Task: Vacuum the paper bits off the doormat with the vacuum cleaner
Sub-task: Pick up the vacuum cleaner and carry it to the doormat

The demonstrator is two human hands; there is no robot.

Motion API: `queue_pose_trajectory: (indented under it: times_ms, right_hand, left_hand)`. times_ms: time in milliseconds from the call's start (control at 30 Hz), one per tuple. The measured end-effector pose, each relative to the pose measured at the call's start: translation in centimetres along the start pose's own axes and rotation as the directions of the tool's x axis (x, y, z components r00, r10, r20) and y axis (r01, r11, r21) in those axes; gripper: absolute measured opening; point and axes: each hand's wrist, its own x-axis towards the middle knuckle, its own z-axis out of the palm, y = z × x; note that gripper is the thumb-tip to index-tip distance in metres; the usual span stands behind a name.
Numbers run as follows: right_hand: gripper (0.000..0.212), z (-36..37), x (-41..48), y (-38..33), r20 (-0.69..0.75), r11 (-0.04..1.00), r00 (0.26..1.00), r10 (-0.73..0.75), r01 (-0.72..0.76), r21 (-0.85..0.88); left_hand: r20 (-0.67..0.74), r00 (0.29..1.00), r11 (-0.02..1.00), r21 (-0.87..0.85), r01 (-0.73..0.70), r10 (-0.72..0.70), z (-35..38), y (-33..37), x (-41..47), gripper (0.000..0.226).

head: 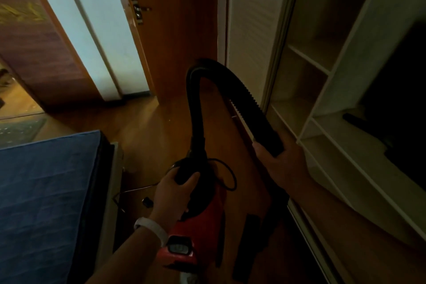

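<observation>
A red vacuum cleaner [200, 221] with a black front hangs low in the middle of the view. My left hand [173, 196], with a white band on the wrist, grips its black handle. A black ribbed hose [232, 90] arches up from the front of the machine and comes down to the right, where my right hand [276, 159] holds its straight black end. The grey-green doormat [20, 129] lies far off at the left, beyond the doorway, with pale bits on it. A thin black cord [228, 173] loops beside the machine.
A bed with a blue cover [46, 191] fills the lower left. White open shelves [327, 104] stand along the right. An open wooden door [175, 30] and a white wall are ahead. A black flat nozzle part [247, 244] lies on the wooden floor.
</observation>
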Motion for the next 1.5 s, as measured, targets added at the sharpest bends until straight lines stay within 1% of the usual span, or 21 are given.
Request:
queue_pose_trajectory:
  times_ms: [100,200,300,367,433,500,567,733,800,900,967,1067,1133,1233,1300,1433,1500]
  right_hand:
    - [0.015,4.5,4.2,-1.3,-0.019,0.999,1.0,-0.019,0.019,-0.036]
    - [0.016,8.6,8.0,-2.6,-0.024,0.997,0.998,-0.06,0.059,-0.048]
    - [0.014,11.8,11.0,-3.1,-0.008,0.998,0.999,-0.052,0.052,-0.023]
    - [0.016,13.7,12.6,-3.4,0.003,0.998,0.999,-0.053,0.053,0.015]
    - [0.02,15.6,14.3,-3.6,0.006,0.997,0.998,-0.07,0.07,0.017]
    - [0.017,17.6,16.3,-3.9,0.03,0.996,0.996,-0.087,0.087,0.01]
    - [0.013,19.7,18.2,-4.3,0.068,0.994,0.992,-0.106,0.106,0.013]
    - [0.015,24.5,23.8,-3.7,0.13,0.992,0.983,-0.129,0.128,0.014]
    - [0.016,26.5,26.7,-2.9,0.16,0.993,0.98,-0.114,0.116,-0.001]
    - [0.027,29.7,31.5,-2.0,0.225,0.993,0.968,-0.112,0.114,0.004]
    - [0.026,31.6,35.0,-1.8,0.253,0.993,0.96,-0.122,0.116,0.036]
    - [0.031,33.7,40.4,-1.6,0.297,0.992,0.946,-0.127,0.127,0.02]
    - [0.025,34.8,44.0,-1.6,0.327,0.993,0.938,-0.116,0.113,0.026]
    - [0.023,36.6,48.7,-2.0,0.368,0.993,0.922,-0.122,0.116,0.037]
    - [0.022,38.2,50.9,-2.6,0.396,0.989,0.906,-0.146,0.139,0.045]
    - [0.028,41.5,53.8,-4.1,0.43,0.976,0.876,-0.22,0.197,0.096]
    - [0.028,43.5,55.6,-4.5,0.44,0.972,0.867,-0.234,0.217,0.089]
  left_hand:
    - [0.007,1.0,0.999,-0.034,-0.01,0.01,-3.0,0.3,5.7,0.013]
    - [-0.021,0.999,0.999,-0.041,-0.028,0.027,-6.0,0.4,10.9,0.024]
    - [-0.05,0.997,0.998,-0.008,-0.056,0.055,-8.4,0.1,14.7,0.032]
    - [-0.069,0.995,0.998,0.019,-0.066,0.067,-10.2,0.0,16.7,0.03]
    - [-0.091,0.994,0.998,0.031,-0.062,0.065,-11.8,-0.1,18.7,0.028]
    - [-0.113,0.993,0.999,0.01,-0.035,0.036,-13.3,-0.4,20.9,0.027]
    - [-0.147,0.989,0.999,0.025,-0.026,0.03,-14.5,-0.8,22.8,0.028]
    - [-0.224,0.974,0.999,0.044,-0.009,0.019,-16.3,-0.9,27.4,0.021]
    - [-0.268,0.963,0.999,0.054,-0.006,0.02,-16.9,-0.9,29.8,0.019]
    - [-0.323,0.946,0.999,0.048,0.011,0.005,-17.7,-0.7,33.9,0.014]
    - [-0.367,0.93,0.999,0.044,0.031,-0.012,-18.0,-0.3,36.9,0.013]
    - [-0.415,0.908,0.995,0.057,0.08,-0.049,-18.5,0.7,41.6,0.012]
    - [-0.446,0.892,0.991,0.069,0.112,-0.07,-18.9,1.4,44.7,0.013]
    - [-0.501,0.864,0.989,0.096,0.114,-0.051,-19.3,2.5,48.7,0.011]
    - [-0.524,0.851,0.99,0.093,0.105,-0.041,-19.7,3.0,50.7,0.013]
    - [-0.601,0.798,0.99,0.077,0.12,-0.05,-21.4,3.3,54.6,0.012]
    - [-0.62,0.781,0.99,0.044,0.135,-0.079,-22.4,2.9,57.1,0.013]
